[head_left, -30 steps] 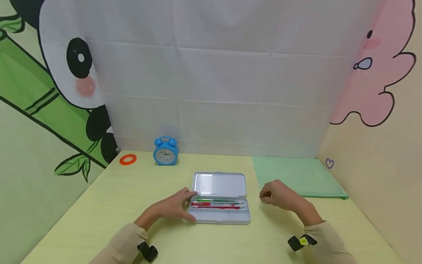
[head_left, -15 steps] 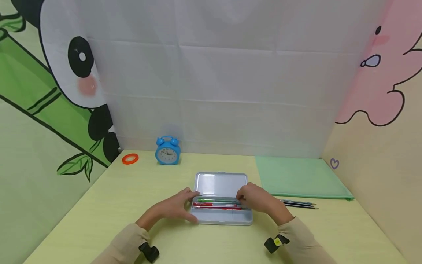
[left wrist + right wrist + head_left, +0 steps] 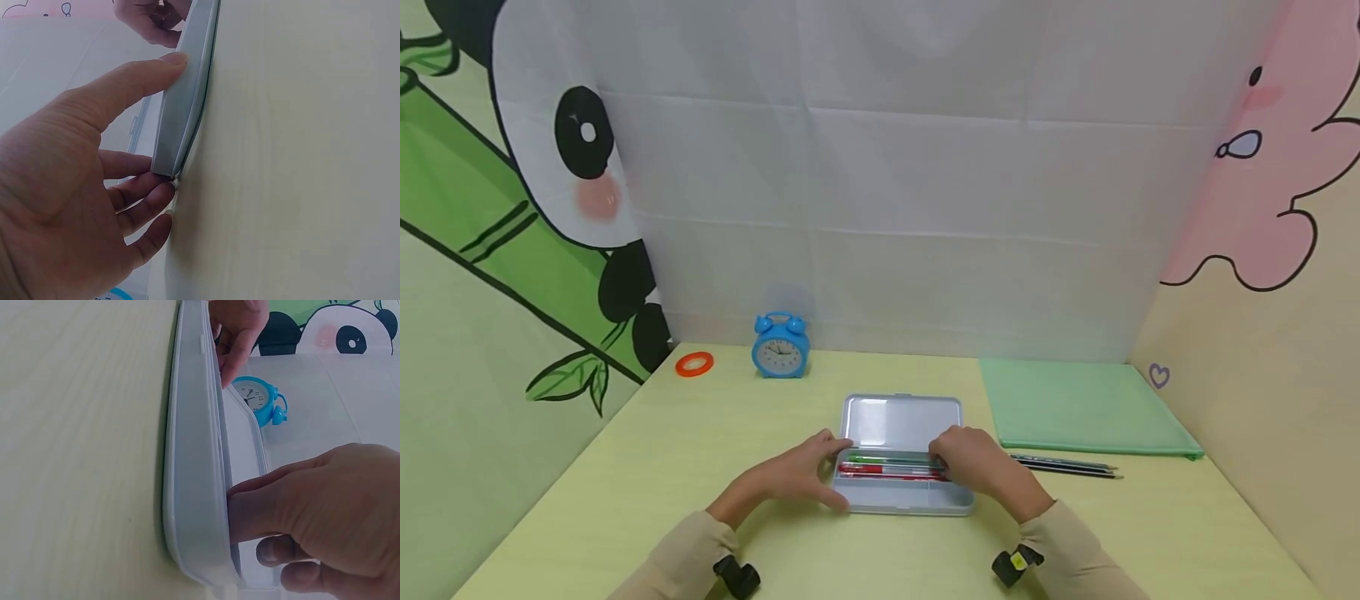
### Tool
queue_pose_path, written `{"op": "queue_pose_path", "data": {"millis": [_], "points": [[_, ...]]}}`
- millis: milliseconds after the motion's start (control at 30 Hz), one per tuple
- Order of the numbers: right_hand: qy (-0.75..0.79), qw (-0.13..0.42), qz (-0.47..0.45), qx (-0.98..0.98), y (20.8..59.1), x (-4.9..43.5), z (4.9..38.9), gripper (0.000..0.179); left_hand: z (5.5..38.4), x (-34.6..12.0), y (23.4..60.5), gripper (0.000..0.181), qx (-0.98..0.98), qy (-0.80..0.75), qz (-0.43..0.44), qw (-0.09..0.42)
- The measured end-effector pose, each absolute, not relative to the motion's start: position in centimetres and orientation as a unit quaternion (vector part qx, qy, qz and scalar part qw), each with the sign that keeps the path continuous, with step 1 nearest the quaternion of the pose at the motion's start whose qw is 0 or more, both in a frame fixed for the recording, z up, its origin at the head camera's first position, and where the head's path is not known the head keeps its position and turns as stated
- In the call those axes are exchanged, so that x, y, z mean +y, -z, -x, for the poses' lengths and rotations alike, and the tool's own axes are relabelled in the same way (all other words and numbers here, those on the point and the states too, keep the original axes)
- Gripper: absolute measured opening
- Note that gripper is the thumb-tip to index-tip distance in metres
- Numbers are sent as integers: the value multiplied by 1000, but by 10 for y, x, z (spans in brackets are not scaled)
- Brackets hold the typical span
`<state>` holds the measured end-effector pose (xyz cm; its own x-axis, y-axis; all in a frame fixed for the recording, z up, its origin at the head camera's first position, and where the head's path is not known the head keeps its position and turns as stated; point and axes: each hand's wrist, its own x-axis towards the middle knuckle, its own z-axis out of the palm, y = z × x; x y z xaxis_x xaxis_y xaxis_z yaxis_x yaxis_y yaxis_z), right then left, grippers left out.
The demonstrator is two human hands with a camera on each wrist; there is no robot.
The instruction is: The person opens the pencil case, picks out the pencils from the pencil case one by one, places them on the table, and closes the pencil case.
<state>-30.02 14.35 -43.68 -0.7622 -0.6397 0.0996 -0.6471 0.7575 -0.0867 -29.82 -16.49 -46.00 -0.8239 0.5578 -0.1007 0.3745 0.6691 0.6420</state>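
A pale grey pencil case (image 3: pixel 902 501) lies open on the table, its lid (image 3: pixel 901 421) folded back. Inside lie a green pen (image 3: pixel 880 457) and red pens (image 3: pixel 880 471). My left hand (image 3: pixel 801 471) holds the case's left end, the thumb at its front side and the other fingers round the end and back. My right hand (image 3: pixel 976 460) reaches over the right part of the case, fingers bent down at the pens' right ends. In the right wrist view its fingertips are hidden behind the case wall, so any grip there is unseen.
Dark pencils (image 3: pixel 1067 467) lie on the table beyond my right wrist. A green folder (image 3: pixel 1090 408) lies at the back right. A blue alarm clock (image 3: pixel 780 348) and an orange ring (image 3: pixel 694 364) are at the back left. A white cloth (image 3: pixel 895 183) hangs behind.
My right hand has moved left from the table beside the case to inside it, uncovering the dark pencils on the table. My left hand has kept its hold on the case.
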Motion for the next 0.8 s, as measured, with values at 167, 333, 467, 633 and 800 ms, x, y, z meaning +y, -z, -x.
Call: {"op": "queue_pose_path", "data": {"millis": [167,333,467,633,800], "points": [[-56,39,-349,-935,435,145,300,8,298,-164,460,94,903,-313,-255,148],[-62,47,-344,-936,431,147,300,14,296,-164,456,93,901,-318,-255,149],[-64,57,-343,-935,430,147,301,16,296,-163,454,93,902,-316,-254,148],[-58,62,-347,-934,432,146,301,10,297,-164,455,93,902,-314,-258,146],[-40,75,-344,-935,432,145,300,7,298,-164,457,94,902,-313,-259,148]]}}
